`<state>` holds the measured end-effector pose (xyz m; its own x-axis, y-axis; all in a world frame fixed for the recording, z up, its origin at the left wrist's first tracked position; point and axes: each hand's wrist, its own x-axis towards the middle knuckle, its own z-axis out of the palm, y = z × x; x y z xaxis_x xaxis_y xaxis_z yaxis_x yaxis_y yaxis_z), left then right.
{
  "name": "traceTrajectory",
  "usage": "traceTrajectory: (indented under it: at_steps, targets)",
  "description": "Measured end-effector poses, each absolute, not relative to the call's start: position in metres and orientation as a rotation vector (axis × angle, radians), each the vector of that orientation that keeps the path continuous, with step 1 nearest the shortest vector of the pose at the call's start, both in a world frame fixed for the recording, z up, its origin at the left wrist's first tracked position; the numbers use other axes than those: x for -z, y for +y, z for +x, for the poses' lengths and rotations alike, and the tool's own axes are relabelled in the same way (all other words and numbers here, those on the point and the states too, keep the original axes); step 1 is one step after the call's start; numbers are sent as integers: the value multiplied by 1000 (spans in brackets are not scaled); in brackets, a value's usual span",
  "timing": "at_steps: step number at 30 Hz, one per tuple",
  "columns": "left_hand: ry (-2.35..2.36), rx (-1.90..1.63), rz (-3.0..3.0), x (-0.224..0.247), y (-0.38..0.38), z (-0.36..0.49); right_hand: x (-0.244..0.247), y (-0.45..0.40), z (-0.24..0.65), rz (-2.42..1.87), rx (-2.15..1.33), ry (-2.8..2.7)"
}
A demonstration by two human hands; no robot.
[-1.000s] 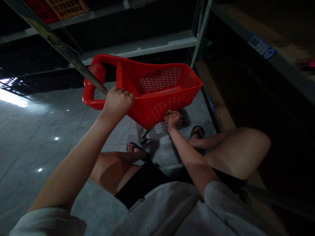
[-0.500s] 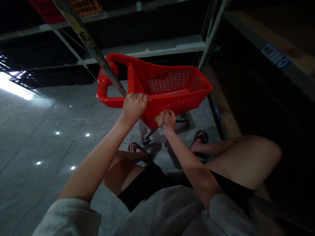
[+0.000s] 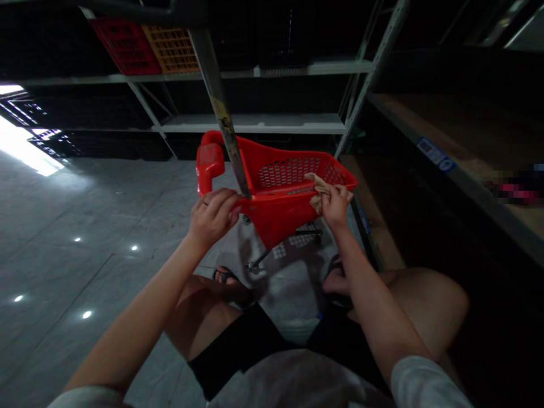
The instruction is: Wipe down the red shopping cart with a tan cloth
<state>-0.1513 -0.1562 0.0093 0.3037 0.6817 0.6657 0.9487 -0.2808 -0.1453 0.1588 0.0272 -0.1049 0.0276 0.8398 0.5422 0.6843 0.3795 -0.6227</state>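
A red plastic shopping cart [image 3: 280, 218] with perforated basket sides stands on the floor in front of me. My left hand [image 3: 215, 215] is wrapped round the near side of its handle frame. My right hand [image 3: 335, 205] is closed on a crumpled tan cloth [image 3: 318, 192] and rests at the near rim of the basket, toward its front end. Part of the cloth hangs over the rim and the outer wall. The palm side of both hands is hidden.
A worn metal pole [image 3: 221, 107] rises in front of the cart. Behind are metal shelves [image 3: 255, 122] with a red crate [image 3: 125, 48] and an orange crate [image 3: 170, 48]. Wooden shelving [image 3: 442, 124] with blue labels runs along the right. My sandalled feet flank the cart's near side.
My right hand has moved the cloth from the cart's lower side wall up and right to the basket rim. My left hand has slid back along the handle frame. The view has shifted.
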Motion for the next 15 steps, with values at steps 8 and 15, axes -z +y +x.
traceTrajectory:
  at_steps: [8, 15]
  targets:
    - [-1693, 573, -1953, -19, -150, -133, 64, -36, 70, -857, -468, -1902]
    - [-1627, 735, -1961, -14, -155, -139, 57, -52, 71, -760, -421, -2021]
